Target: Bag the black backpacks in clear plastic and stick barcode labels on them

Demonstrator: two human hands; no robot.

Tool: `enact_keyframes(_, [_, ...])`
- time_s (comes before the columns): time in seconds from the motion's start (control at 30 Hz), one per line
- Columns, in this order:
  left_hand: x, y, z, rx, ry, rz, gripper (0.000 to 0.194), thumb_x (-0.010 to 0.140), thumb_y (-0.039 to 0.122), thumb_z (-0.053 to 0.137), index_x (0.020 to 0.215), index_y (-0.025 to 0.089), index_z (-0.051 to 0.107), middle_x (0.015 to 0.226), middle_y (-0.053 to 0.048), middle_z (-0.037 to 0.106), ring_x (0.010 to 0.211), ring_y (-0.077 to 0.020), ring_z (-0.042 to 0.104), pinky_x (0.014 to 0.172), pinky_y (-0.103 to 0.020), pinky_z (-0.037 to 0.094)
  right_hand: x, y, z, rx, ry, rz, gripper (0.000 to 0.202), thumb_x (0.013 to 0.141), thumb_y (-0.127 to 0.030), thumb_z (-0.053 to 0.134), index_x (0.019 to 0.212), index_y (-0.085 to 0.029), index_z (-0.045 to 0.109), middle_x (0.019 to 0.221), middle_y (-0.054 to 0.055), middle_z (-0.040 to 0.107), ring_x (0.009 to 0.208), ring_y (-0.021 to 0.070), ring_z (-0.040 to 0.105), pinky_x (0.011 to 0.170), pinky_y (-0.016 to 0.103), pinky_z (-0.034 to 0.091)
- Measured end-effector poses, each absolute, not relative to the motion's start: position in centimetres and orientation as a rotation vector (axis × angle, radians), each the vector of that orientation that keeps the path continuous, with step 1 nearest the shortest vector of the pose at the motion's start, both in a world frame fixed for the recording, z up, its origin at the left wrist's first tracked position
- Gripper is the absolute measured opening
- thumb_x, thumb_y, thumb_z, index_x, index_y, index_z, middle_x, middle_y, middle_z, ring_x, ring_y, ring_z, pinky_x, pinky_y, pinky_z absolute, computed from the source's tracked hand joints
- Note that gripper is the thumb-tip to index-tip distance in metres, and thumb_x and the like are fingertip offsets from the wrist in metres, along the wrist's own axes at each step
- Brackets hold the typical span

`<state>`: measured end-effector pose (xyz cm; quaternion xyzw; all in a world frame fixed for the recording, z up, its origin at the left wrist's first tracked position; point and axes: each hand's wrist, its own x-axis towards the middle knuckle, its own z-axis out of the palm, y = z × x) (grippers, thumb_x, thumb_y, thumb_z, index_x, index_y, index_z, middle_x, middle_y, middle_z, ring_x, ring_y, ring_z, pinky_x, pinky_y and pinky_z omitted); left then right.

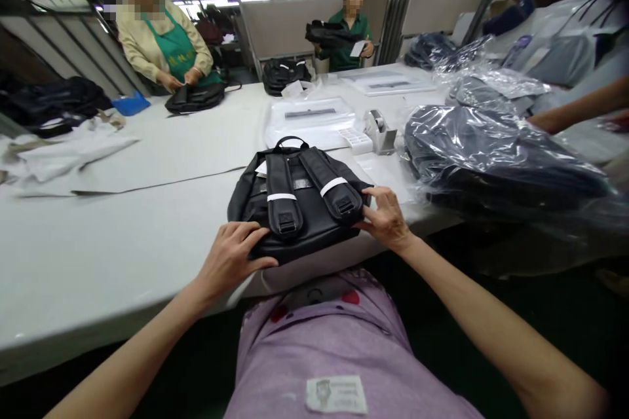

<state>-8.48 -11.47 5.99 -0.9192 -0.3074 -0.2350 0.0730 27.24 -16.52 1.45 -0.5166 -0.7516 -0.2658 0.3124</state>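
A black backpack (299,200) lies strap side up at the near edge of the white table (122,242), its two shoulder straps banded with white tape. My left hand (230,256) grips its lower left corner, fingers on top and thumb along the near edge. My right hand (388,216) pinches the lower right corner beside the right strap's buckle. Both hands hold the bag flat against the table.
Bagged dark backpacks in clear plastic (491,150) pile at the right. A tape dispenser (381,131) and flat plastic bags (309,119) lie behind the backpack. Two other people work at the far side, one over a black bag (194,97). White sheets (63,154) lie left.
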Motion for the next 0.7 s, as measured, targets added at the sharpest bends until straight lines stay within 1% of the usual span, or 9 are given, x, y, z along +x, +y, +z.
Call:
enact_keyframes(0.07, [-8.3,-11.7,5.4,-2.743,-0.845,-0.491,0.055,0.073,0.056,0.065,0.112,0.019,0.055,0.114,-0.011,0.055,0.103,-0.0285,0.049,0.091,-0.042,0.038,27.3,-16.4,1.9,-1.4,-1.973,-0.704,0.038,0.081,-0.049,0.055,0.103,-0.019,0.065,0.105,0.014,0.057,0.105,0.0296,0.045,0.094,0.047,0.035])
enact_keyframes(0.1, [-8.0,-11.5,5.5,-2.749,-0.797,-0.385,0.055,0.073,0.057,0.065,0.111,0.019,0.055,0.114,-0.011,0.055,0.103,-0.0288,0.049,0.092,-0.043,0.037,27.3,-16.4,2.1,-1.409,-1.997,-0.704,0.038,0.082,-0.048,0.054,0.104,-0.019,0.064,0.103,0.013,0.058,0.103,0.0289,0.046,0.094,0.046,0.035])
enact_keyframes(0.17, [-7.2,-10.8,5.7,-2.763,-0.692,-0.205,0.051,0.072,0.06,0.064,0.104,0.02,0.058,0.108,-0.01,0.056,0.099,-0.0279,0.049,0.091,-0.044,0.035,27.1,-16.6,2.0,-1.381,-2.088,-0.697,0.036,0.084,-0.046,0.053,0.105,-0.018,0.063,0.105,0.012,0.06,0.103,0.0271,0.048,0.094,0.043,0.035])
enact_keyframes(0.23, [-6.7,-10.0,6.0,-2.751,-0.623,-0.125,0.048,0.073,0.06,0.062,0.098,0.02,0.059,0.1,-0.009,0.057,0.094,-0.0264,0.05,0.089,-0.043,0.035,26.3,-16.9,1.5,-1.291,-2.223,-0.664,0.036,0.084,-0.045,0.053,0.103,-0.016,0.062,0.108,0.012,0.06,0.104,0.0254,0.049,0.096,0.041,0.035])
enact_keyframes(0.37, [-6.4,-8.9,5.6,-2.744,-0.485,-0.093,0.043,0.075,0.061,0.059,0.089,0.021,0.059,0.091,-0.007,0.056,0.084,-0.0233,0.05,0.081,-0.039,0.037,23.0,-17.1,-0.7,-1.219,-2.309,-0.55,0.043,0.08,-0.052,0.055,0.095,-0.012,0.062,0.101,0.014,0.061,0.099,0.0254,0.051,0.092,0.039,0.038])
enact_keyframes(0.43, [-6.1,-8.7,5.4,-2.766,-0.467,-0.101,0.036,0.077,0.056,0.061,0.086,0.021,0.059,0.09,-0.006,0.056,0.081,-0.0219,0.05,0.075,-0.035,0.038,21.3,-16.8,-1.7,-1.278,-2.232,-0.55,0.049,0.079,-0.056,0.054,0.097,-0.011,0.061,0.1,0.017,0.06,0.1,0.028,0.049,0.089,0.042,0.039])
enact_keyframes(0.5, [-5.7,-8.7,5.8,-2.78,-0.496,-0.122,0.03,0.08,0.05,0.061,0.085,0.02,0.059,0.088,-0.006,0.055,0.08,-0.0209,0.05,0.071,-0.032,0.039,20.4,-16.4,-1.9,-1.32,-2.175,-0.592,0.049,0.081,-0.054,0.051,0.096,-0.009,0.061,0.096,0.018,0.059,0.097,0.029,0.048,0.085,0.042,0.04])
enact_keyframes(0.63, [-4.9,-9.6,8.3,-2.703,-0.6,-0.233,0.022,0.09,0.037,0.05,0.087,0.016,0.056,0.088,-0.008,0.053,0.081,-0.0217,0.048,0.074,-0.034,0.041,20.8,-15.7,1.7,-1.298,-2.179,-0.774,0.041,0.09,-0.044,0.039,0.081,-0.011,0.061,0.074,0.013,0.055,0.075,0.0246,0.045,0.068,0.036,0.039])
enact_keyframes(0.7, [-5.0,-10.1,9.3,-2.643,-0.669,-0.318,0.022,0.091,0.035,0.046,0.091,0.015,0.053,0.09,-0.009,0.052,0.083,-0.0229,0.048,0.075,-0.035,0.041,21.3,-15.8,4.5,-1.234,-2.259,-0.926,0.037,0.091,-0.04,0.038,0.081,-0.012,0.061,0.073,0.012,0.053,0.073,0.0242,0.043,0.066,0.036,0.036])
